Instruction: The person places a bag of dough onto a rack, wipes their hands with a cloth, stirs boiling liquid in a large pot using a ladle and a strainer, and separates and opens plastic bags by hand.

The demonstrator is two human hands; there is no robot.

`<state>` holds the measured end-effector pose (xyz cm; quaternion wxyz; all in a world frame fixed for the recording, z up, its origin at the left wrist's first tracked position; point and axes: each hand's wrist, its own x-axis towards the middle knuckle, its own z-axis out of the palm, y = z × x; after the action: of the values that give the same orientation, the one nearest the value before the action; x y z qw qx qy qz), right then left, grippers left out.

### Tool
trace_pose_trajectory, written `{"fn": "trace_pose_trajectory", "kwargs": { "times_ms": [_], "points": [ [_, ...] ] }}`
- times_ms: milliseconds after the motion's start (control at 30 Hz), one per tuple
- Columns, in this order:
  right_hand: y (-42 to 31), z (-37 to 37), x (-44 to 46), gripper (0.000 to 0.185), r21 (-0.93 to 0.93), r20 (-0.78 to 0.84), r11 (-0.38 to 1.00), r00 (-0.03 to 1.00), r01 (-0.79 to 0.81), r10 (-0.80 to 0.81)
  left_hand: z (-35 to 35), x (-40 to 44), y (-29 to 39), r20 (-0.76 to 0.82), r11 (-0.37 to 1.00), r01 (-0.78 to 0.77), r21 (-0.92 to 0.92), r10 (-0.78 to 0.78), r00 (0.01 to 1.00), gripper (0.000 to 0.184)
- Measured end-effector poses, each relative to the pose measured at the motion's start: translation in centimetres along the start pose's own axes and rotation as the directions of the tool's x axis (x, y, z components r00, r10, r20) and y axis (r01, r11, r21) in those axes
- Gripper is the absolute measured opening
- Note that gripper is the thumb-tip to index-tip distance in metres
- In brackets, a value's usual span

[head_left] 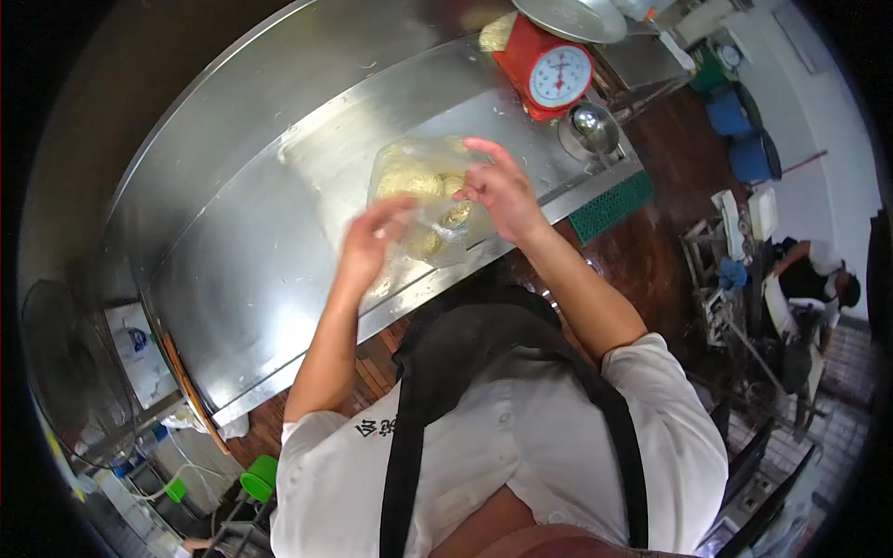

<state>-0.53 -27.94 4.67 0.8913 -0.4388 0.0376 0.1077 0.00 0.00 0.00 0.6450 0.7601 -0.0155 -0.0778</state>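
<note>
A clear plastic bag (395, 166) with several pale yellow noodle-like bundles (411, 183) inside lies on the steel worktop (251, 232), near its front edge. My right hand (502, 191) is at the bag's right side, its index finger stretched out and its other fingers bent in against the thumb, by the plastic. At the bag's left side is my left hand (377, 237), smeared by motion, fingers pointing toward the bag; whether it grips the plastic cannot be made out.
Beyond the bag stand a red dial scale (532, 70) and a round metal bowl (589, 131). A green mat (612, 206) lies at the worktop's right front edge. Blue buckets (753, 156) are at the right. Another person (809, 274) is at the far right.
</note>
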Motion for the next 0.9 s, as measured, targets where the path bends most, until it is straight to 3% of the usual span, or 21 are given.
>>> {"fn": "trace_pose_trajectory", "kwargs": {
  "times_ms": [33, 67, 100, 167, 233, 300, 367, 433, 533, 633, 700, 800, 900],
  "points": [
    [-0.6, 1.2, -0.9, 0.045, -0.156, -0.049, 0.987, 0.998, 0.042, -0.05, 0.6, 0.1, -0.2, 0.027, 1.0, 0.0, -0.014, 0.0, 1.0, 0.039],
    [-1.3, 2.4, -1.7, 0.041, -0.313, -0.09, 0.947, 0.99, 0.077, -0.11, 0.5, 0.8, -2.7, -0.15, 0.982, 0.136, -0.131, -0.155, 0.976, 0.043],
    [-1.3, 3.5, -1.9, 0.038, -0.266, -0.031, 0.95, 0.984, 0.161, -0.175, -2.1, 2.0, -3.6, -0.286, 0.973, 0.227, -0.046, -0.23, 0.93, 0.051],
    [-4.6, 3.0, -4.7, 0.034, -0.418, -0.025, 0.883, 0.969, 0.212, -0.245, 1.4, 3.7, -6.9, -0.203, 0.863, 0.455, -0.222, -0.497, 0.844, 0.06],
    [-7.7, 2.5, -8.6, 0.032, -0.396, -0.057, 0.887, 0.957, 0.239, -0.283, 5.1, 3.3, -11.9, 0.148, 0.762, 0.497, -0.415, -0.482, 0.864, 0.071],
    [-10.8, 1.5, -12.1, 0.033, -0.404, -0.074, 0.879, 0.949, 0.253, -0.307, 9.5, 2.5, -8.8, 0.346, 0.614, 0.57, -0.546, -0.455, 0.821, 0.071],
    [-13.7, -0.2, -17.9, 0.034, -0.433, -0.04, 0.834, 0.916, 0.343, -0.398, 14.5, 0.7, -2.0, 0.481, 0.72, 0.474, -0.507, -0.221, 0.849, 0.071],
    [-17.3, -1.9, -24.4, 0.032, -0.589, -0.064, 0.713, 0.858, 0.38, -0.51, 19.2, -3.4, 3.7, 0.58, 0.707, 0.551, -0.443, -0.243, 0.777, 0.071],
    [-19.4, -6.2, -32.9, 0.031, -0.662, -0.087, 0.596, 0.743, 0.455, -0.664, 30.1, -6.3, 5.6, 0.727, 0.719, 0.617, -0.318, -0.233, 0.646, 0.069],
    [-22.0, -9.4, -43.8, 0.032, -0.82, -0.075, 0.454, 0.72, 0.349, -0.69, 42.3, -12.8, 7.5, 0.831, 0.804, 0.585, -0.112, -0.247, 0.498, 0.064],
    [-23.8, -11.4, -50.2, 0.033, -0.902, -0.123, 0.35, 0.628, 0.252, -0.769, 49.4, -19.0, 9.3, 0.878, 0.841, 0.538, -0.059, -0.213, 0.429, 0.068],
    [-25.2, -14.9, -60.0, 0.032, -0.957, -0.211, 0.278, 0.468, 0.08, -0.858, 60.2, -24.2, 6.4, 0.981, 0.645, 0.759, 0.093, -0.189, 0.04, 0.072],
    [-26.2, -16.9, -69.1, 0.025, -0.93, -0.366, 0.356, 0.292, -0.09, -0.883, 68.6, -33.8, 10.2, 0.967, 0.694, 0.676, 0.248, -0.132, -0.219, 0.075]
  ]
}}
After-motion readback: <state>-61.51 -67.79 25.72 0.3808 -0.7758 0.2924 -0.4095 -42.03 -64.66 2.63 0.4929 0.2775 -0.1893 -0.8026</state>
